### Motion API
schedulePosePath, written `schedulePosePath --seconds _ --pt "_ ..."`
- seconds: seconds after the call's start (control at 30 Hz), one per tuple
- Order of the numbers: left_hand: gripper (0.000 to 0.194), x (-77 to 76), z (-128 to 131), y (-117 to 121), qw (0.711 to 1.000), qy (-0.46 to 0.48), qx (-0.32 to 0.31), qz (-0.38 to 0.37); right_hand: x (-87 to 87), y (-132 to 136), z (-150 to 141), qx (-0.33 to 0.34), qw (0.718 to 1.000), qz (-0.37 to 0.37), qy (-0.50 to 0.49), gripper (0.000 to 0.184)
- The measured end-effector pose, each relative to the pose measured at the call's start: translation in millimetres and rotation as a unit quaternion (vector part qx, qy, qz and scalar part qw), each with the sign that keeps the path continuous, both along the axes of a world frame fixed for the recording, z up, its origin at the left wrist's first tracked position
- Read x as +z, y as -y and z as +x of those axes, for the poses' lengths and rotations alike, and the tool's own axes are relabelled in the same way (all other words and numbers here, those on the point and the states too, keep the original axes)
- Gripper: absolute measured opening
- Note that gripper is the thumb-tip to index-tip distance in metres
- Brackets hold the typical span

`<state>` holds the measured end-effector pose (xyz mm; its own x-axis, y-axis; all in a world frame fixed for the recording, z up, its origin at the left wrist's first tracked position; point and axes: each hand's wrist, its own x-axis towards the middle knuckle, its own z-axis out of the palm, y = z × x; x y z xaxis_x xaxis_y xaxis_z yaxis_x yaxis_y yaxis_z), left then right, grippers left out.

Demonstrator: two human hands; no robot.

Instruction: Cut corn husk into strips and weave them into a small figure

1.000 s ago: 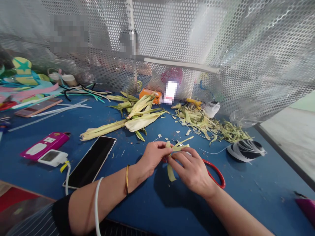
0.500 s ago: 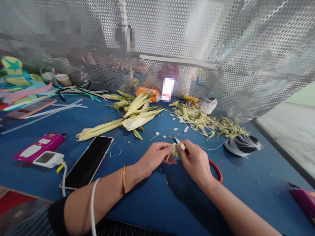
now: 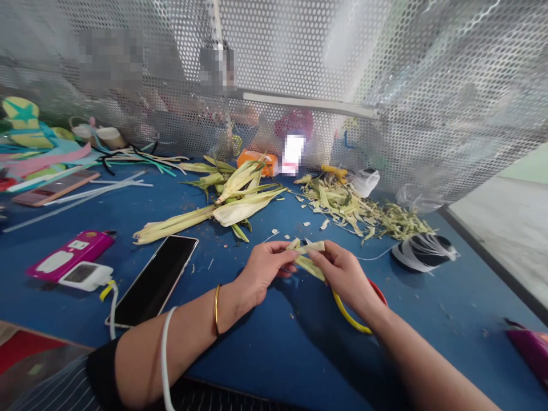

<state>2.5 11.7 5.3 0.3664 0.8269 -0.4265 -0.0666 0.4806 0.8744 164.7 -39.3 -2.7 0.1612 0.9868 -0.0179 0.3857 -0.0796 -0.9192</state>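
Pale green corn husk strips (image 3: pixel 311 266) stretch between my two hands over the blue table. My left hand (image 3: pixel 264 267) pinches their left end between thumb and fingers. My right hand (image 3: pixel 345 273) is closed on the right end, where one strip lies nearly level and another slants down below it. Under my right hand and wrist lie scissors with red and yellow handles (image 3: pixel 351 321), mostly covered. Beyond the hands, a pile of whole corn husks (image 3: pixel 248 208) rests left of centre, and shredded husk pieces (image 3: pixel 342 202) are heaped to the right.
A dark phone (image 3: pixel 152 282) and a purple device (image 3: pixel 72 257) with a white cable lie at left. A spool of white thread (image 3: pixel 423 253) sits at right. Coloured strips (image 3: pixel 55 157) crowd the back left. A perforated metal panel (image 3: pixel 291 63) stands behind the table (image 3: pixel 257 354).
My hands have moved slightly apart, and more of the husk strips shows between them. The yellow scissor handle has come into sight below my right hand.
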Motion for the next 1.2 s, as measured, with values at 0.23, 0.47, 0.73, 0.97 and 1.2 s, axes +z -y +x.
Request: schedulePosePath --seconds 0.23,0.47,0.73,0.97,1.2 --pt "0.015 -0.4 -1 -4 1.0 0.012 0.015 -0.009 15.0 3 7 -0.043 0.987 0.081 -0.133 0.021" --pt "0.016 -4.1 1 1 0.999 -0.005 -0.005 0.042 6.3 10 -5 0.0 0.973 0.229 0.02 0.012" --pt "0.009 -4.7 4 6 0.998 -0.024 -0.021 0.056 3.8 8 -5 -0.033 0.996 0.064 -0.044 0.024" --pt "0.009 -4.5 5 5 0.998 -0.02 -0.009 0.054 0.1 3 0 0.021 1.0 0.016 0.011 0.027" --pt "0.012 -5.6 6 9 0.996 -0.032 -0.025 0.077 4.0 2 -2 0.075 0.996 -0.023 0.047 0.029"
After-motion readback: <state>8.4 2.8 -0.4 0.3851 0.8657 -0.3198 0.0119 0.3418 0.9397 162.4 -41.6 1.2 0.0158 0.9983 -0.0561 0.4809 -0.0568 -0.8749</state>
